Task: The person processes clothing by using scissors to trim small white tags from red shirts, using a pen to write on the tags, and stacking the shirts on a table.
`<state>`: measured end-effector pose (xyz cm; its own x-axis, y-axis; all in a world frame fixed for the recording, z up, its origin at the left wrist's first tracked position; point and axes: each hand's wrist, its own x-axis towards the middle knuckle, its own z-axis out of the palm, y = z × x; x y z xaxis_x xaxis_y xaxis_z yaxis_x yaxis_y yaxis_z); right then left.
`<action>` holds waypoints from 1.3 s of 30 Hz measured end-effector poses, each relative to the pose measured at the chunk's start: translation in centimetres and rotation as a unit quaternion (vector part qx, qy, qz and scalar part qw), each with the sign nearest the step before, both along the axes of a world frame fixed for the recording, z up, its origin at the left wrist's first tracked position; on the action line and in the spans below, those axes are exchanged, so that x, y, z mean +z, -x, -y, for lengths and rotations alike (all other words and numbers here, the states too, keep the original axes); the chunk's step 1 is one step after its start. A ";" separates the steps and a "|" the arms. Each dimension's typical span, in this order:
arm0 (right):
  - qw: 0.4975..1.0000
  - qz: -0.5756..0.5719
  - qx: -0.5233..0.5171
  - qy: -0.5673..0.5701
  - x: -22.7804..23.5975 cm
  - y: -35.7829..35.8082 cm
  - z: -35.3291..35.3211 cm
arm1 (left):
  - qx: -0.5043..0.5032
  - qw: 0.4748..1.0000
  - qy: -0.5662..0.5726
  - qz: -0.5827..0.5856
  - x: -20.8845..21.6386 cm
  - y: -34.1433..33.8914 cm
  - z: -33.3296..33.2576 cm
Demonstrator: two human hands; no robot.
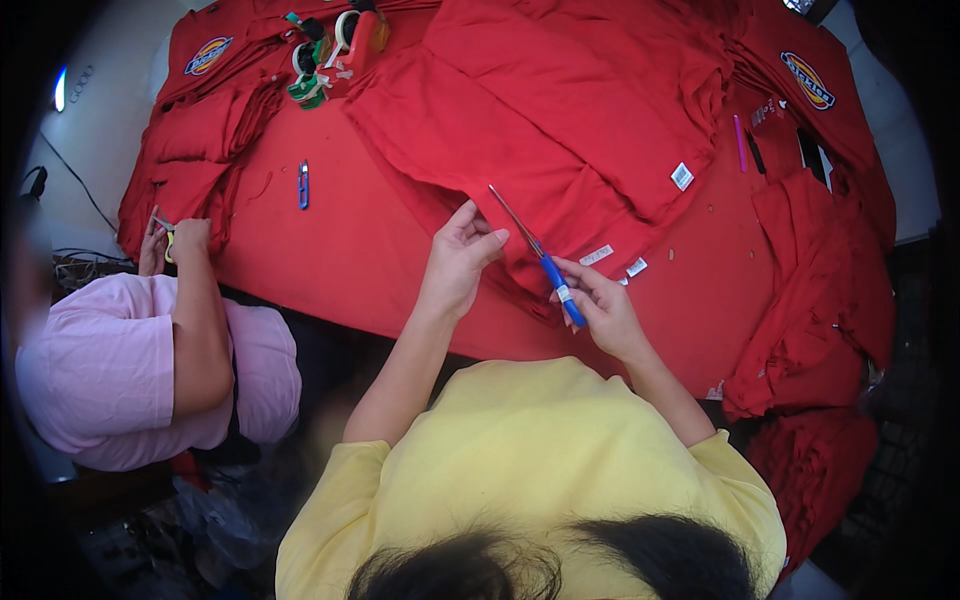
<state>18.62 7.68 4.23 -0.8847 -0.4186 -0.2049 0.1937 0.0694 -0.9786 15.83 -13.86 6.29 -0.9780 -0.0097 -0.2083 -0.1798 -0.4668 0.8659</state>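
A large red garment (560,110) lies spread on the table in front of me, with small white labels near its lower right edge. My left hand (460,262) is at the near edge of the cloth, its fingers and thumb closed on a fold. In my right hand (608,308) is a slim tool with a blue handle (559,283) and a long, thin, pointed metal end. That metal end slants up and left over the garment, its tip just beyond my left fingertips. The tool's exact kind is not clear.
Blue thread snips (303,185) lie left on the red tabletop (330,240). Tape dispensers (335,55) stand at the back. Red garments are piled left (200,130) and right (800,290). At left, a person in pink (110,370) holds yellow-handled scissors (169,240). A pink pen (740,143) lies right.
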 end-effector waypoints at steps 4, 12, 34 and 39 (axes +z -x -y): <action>0.997 -0.072 0.010 -0.017 -0.2 -0.1 0.2 | 0.025 0.999 -0.031 -0.026 -1.2 0.9 0.8; 0.992 -0.120 0.002 -0.025 -0.3 0.3 0.9 | -0.009 1.000 -0.007 0.004 0.5 0.5 0.5; 1.000 0.010 0.008 0.009 0.2 2.7 1.8 | 0.008 1.000 0.002 0.005 0.7 1.4 1.3; 0.999 0.024 0.025 0.005 0.8 3.0 2.0 | 0.053 0.997 -0.054 -0.013 0.5 2.7 2.3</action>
